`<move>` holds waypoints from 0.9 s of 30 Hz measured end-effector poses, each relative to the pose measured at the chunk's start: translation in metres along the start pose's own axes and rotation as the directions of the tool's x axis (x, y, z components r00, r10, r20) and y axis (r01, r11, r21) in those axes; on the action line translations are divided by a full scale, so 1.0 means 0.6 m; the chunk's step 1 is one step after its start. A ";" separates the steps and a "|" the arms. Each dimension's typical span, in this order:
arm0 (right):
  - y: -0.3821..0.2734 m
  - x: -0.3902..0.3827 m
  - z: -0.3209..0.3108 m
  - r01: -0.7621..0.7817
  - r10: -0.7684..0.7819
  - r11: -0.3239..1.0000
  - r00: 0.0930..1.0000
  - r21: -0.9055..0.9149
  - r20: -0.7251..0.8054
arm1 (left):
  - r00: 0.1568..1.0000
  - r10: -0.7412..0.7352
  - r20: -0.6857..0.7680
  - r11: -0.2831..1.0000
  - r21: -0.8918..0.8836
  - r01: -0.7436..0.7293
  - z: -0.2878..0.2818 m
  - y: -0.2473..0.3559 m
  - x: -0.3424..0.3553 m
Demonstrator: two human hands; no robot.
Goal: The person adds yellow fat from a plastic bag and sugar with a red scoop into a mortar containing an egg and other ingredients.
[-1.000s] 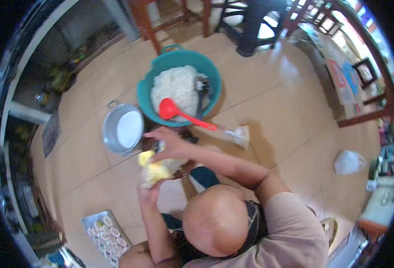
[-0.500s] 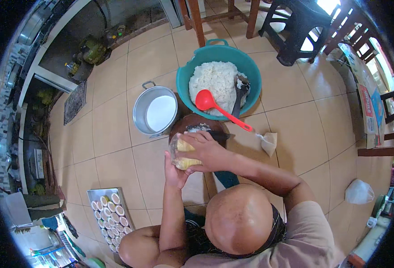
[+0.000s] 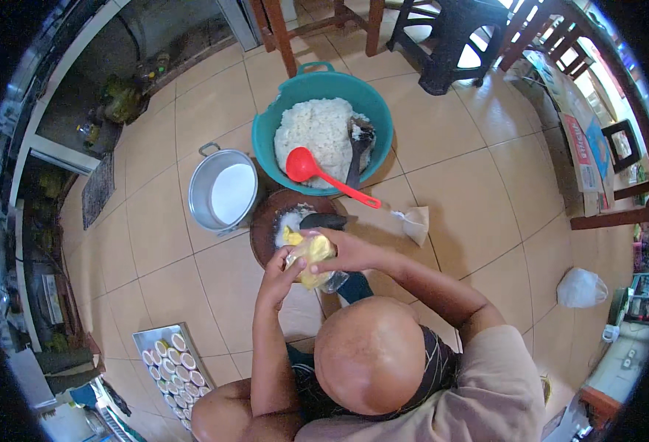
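The person sits on the tiled floor (image 3: 192, 287), both hands raised just over the near rim of a dark round wooden board (image 3: 269, 221). The left hand (image 3: 280, 271) and the right hand (image 3: 343, 250) are closed together around a yellow lump in a clear plastic wrap (image 3: 311, 259), fingers curled onto it from either side (whether it is dough or filling I cannot tell). On the board lie some white crumbs and another small yellow piece (image 3: 289, 236), so part of the work looks begun there.

To the person's left sits a flat metal tray of small round cups (image 3: 171, 361), with some of its surface bare; I judge the filling of it unfinished.

Beyond the board stands a teal plastic tub heaped with white grated stuff (image 3: 323, 127), a red plastic ladle (image 3: 323, 175) resting across its rim and a dark scoop (image 3: 359, 144) beside it. The heap is large, so much seems left. Left of the tub, touching the board, is a steel pot of white liquid (image 3: 223, 190). A small folded bag (image 3: 415, 221) lies to the right.

Open tile spreads right and left; chair legs (image 3: 280, 33) crowd the far side.
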State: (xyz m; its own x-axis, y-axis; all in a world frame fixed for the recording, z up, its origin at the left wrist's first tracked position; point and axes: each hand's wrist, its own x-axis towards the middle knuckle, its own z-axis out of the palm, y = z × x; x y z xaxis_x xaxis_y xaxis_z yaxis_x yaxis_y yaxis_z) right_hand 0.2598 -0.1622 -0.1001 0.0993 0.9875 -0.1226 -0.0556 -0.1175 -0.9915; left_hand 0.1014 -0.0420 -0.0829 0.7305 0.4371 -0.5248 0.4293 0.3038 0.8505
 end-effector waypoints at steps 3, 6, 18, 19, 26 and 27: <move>0.022 -0.019 -0.012 -0.057 0.099 0.854 0.994 0.517 -0.055 | 0.994 0.084 0.075 0.979 -0.193 -0.068 0.019 0.021 -0.002; 0.047 -0.072 -0.020 -0.090 0.247 0.623 0.965 0.777 -0.087 | 0.983 0.142 0.113 0.958 -0.267 -0.107 0.028 0.025 -0.008; 0.335 -0.415 -0.197 -0.065 0.608 0.759 0.428 0.648 -0.669 | 0.975 0.023 -0.219 0.947 -0.308 -0.092 0.014 -0.012 -0.011; 0.327 -0.409 -0.195 -0.122 0.630 0.747 0.443 0.653 -0.638 | 0.972 0.028 -0.232 0.939 -0.328 -0.105 0.007 -0.007 -0.017; 0.353 -0.393 -0.206 -0.103 0.594 0.752 0.536 0.652 -0.600 | 0.969 0.055 -0.242 0.917 -0.373 -0.145 -0.007 0.016 -0.040; 0.354 -0.392 -0.208 -0.155 0.599 0.751 0.566 0.641 -0.566 | 0.964 0.050 -0.262 0.918 -0.368 -0.147 -0.014 0.012 -0.041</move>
State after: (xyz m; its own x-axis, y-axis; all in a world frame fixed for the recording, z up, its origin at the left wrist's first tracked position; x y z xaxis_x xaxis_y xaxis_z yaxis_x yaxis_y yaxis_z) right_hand 0.3489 -0.4326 -0.2873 0.5850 0.4291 -0.6883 -0.6943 -0.1737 -0.6984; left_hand 0.0820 -0.0433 -0.0639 0.5866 0.6579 -0.4723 0.0910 0.5259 0.8457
